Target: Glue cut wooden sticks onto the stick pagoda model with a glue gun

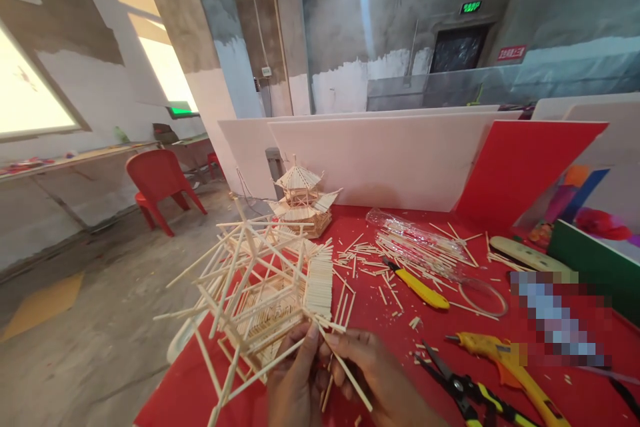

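A pavilion frame of thin wooden sticks (pixel 253 247) stands at the near left of the red table, with bare roof beams and one slatted roof panel (pixel 320 278). At its near right corner, my left hand (pixel 297 373) is closed, thumb and fingers pinching the frame's sticks. My right hand (pixel 367 363) is beside it, nearly touching, its fingers pinched on a wooden stick (pixel 353 383) that slants toward the table's front. Fingers cover the spot where the sticks meet, so I cannot tell whether this stick is joined to the frame.
Behind stands a finished stick pavilion (pixel 300 197). Rightward lie a bag of sticks (pixel 420 247), a yellow utility knife (pixel 420 287), pliers (pixel 457 383), a yellow glue gun (pixel 505 363) and a tape ring (pixel 483 297). White boards (pixel 380 160) edge the table's back.
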Demonstrator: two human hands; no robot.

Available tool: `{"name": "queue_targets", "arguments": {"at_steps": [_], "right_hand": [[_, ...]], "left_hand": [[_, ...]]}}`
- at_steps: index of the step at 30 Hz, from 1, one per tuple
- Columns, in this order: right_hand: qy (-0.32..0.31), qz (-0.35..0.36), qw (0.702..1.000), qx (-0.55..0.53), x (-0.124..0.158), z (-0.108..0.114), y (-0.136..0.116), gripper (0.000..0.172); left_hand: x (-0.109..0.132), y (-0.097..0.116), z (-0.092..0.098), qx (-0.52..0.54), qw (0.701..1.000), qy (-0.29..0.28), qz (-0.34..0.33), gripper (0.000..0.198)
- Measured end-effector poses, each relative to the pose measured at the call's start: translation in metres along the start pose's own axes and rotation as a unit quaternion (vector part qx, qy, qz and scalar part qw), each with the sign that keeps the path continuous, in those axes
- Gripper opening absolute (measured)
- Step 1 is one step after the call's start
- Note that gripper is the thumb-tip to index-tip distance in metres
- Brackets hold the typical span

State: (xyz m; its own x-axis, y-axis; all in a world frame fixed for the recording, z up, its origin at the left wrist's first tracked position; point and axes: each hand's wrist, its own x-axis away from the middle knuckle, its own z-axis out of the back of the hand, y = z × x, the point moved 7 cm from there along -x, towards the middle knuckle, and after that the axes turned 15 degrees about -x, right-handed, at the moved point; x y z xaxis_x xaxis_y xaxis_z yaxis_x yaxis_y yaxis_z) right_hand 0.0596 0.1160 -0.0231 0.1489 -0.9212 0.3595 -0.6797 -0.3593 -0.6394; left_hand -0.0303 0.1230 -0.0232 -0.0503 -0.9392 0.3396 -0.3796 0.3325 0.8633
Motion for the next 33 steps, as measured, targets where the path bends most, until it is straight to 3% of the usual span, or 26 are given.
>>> {"name": "queue_targets", "arguments": {"at_steps": [9,24,33], "right_hand": [[-0.007,0.014,1.000,-0.004,0.000,-0.001,0.000,0.050],[-0.011,0.015,1.000,-0.009,0.003,-0.003,-0.004,0.046],[-0.010,0.014,1.000,-0.025,0.004,-0.004,-0.002,0.045]], "left_hand": [[0.000,0.004,0.005,-0.017,0.999,0.026,0.012,0.038],[0.002,0.008,0.001,-0.016,0.999,0.018,0.032,0.035],[0.001,0.012,-0.002,-0.024,0.999,0.028,0.012,0.034]]}}
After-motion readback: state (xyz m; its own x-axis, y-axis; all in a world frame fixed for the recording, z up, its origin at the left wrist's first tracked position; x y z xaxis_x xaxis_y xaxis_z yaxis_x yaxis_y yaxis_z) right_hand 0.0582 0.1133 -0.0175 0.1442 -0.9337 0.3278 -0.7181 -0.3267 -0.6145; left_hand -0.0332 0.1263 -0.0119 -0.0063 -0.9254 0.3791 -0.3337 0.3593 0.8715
